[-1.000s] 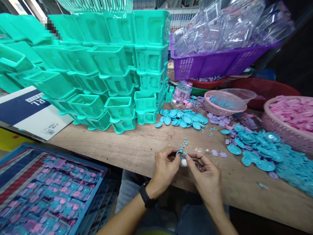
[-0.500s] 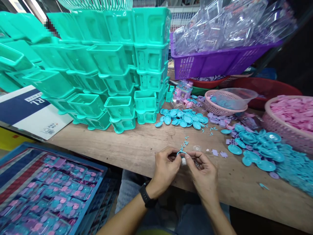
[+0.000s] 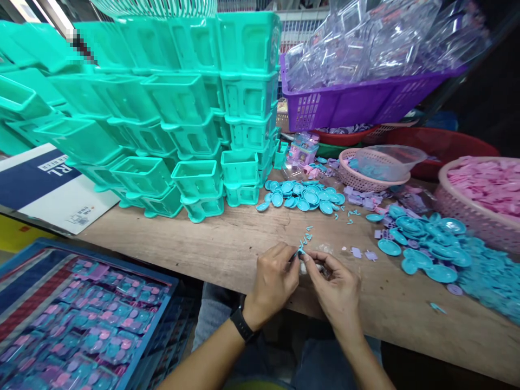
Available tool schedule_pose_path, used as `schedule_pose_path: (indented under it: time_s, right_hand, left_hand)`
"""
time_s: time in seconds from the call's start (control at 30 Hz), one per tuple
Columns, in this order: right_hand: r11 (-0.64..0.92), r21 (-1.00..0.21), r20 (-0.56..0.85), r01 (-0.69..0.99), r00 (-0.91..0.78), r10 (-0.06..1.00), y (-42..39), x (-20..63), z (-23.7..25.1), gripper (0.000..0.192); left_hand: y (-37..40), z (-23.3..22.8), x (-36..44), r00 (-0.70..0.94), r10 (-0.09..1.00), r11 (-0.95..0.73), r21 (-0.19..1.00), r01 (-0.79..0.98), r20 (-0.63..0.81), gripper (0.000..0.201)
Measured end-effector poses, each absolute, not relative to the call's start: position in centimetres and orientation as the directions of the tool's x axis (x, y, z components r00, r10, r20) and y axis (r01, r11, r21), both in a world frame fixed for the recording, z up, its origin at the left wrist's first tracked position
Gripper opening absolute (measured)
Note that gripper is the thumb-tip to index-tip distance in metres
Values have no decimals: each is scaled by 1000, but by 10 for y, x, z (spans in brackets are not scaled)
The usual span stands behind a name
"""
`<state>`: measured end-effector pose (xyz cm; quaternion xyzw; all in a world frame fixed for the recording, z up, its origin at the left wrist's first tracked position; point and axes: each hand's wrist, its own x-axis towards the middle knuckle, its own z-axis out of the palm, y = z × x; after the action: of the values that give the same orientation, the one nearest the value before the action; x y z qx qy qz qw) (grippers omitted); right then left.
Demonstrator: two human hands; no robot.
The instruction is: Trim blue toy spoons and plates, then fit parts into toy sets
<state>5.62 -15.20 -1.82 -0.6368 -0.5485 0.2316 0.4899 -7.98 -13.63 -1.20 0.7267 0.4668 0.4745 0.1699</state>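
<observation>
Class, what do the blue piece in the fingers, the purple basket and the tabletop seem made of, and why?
Blue piece: probably plastic, evenly coloured; finish too small to judge.
Purple basket: likely moulded plastic, slightly glossy, with slotted walls.
Tabletop: wood or wood-look laminate, fairly matt, showing grain.

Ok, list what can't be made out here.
In the head view:
Blue part: partly hidden by the left hand and right hand; its whole shape is unclear.
White box: small print too tiny to read.
Pink basket: cut off by the right edge.
Green tubs: cut off by the left edge.
</observation>
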Motion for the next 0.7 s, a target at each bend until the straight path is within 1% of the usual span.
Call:
schedule_pose_path:
  time_s: [0.1, 0.23, 0.3, 0.37, 0.4, 0.43, 0.5, 0.53, 0.57, 0.6, 0.67, 0.7]
  right_hand:
    - [91, -863, 250, 497, 264, 932, -152, 55, -14, 31]
    - [67, -878, 206, 474, 248, 947, -149, 56, -19, 30]
    - [43, -903, 151, 428, 222, 963, -145, 62, -26, 29]
    - [21, -931, 97, 366, 192, 977, -139, 77, -31, 30]
    - [12, -935, 91, 354, 207, 974, -134, 89, -31, 33]
    - [3, -931, 104, 366, 257, 961, -128, 104, -30, 36]
    - [-29, -878, 210, 478, 438, 874, -115, 143, -22, 42]
    - [-70, -826, 295, 560, 535, 792, -108, 166, -16, 44]
    - [-128, -758, 375, 639, 589, 716, -101, 190, -8, 44]
    - [-179, -710, 441, 681, 628, 642, -94, 213, -1, 42]
    - [-322, -616, 460, 719, 660, 594, -84, 251, 12, 37]
    - [-371, -578, 459, 727, 665, 589, -81, 263, 15, 36]
  left_hand:
    - [-134, -15, -84, 235, 786, -585, 567, 580, 572, 20]
    - [-131, -20, -86, 362, 706, -677, 430, 597, 609, 26]
    - [-129, -20, -86, 406, 706, -687, 425, 589, 580, 24]
    - [-123, -18, -84, 458, 706, -702, 450, 552, 540, 15]
    - [-118, -17, -83, 482, 704, -708, 463, 533, 522, 10]
    - [-110, -16, -82, 495, 704, -710, 468, 526, 510, 13]
    - [-86, -12, -82, 469, 735, -674, 450, 586, 489, 17]
    - [-71, -11, -83, 422, 774, -620, 432, 655, 472, 15]
    - [-55, -9, -84, 358, 818, -545, 407, 733, 450, 14]
    - [-38, -8, -85, 286, 862, -453, 382, 805, 419, 15]
    - [-9, -6, -87, 155, 920, -285, 342, 895, 359, 19]
    - [3, -6, -87, 117, 938, -229, 332, 915, 326, 23]
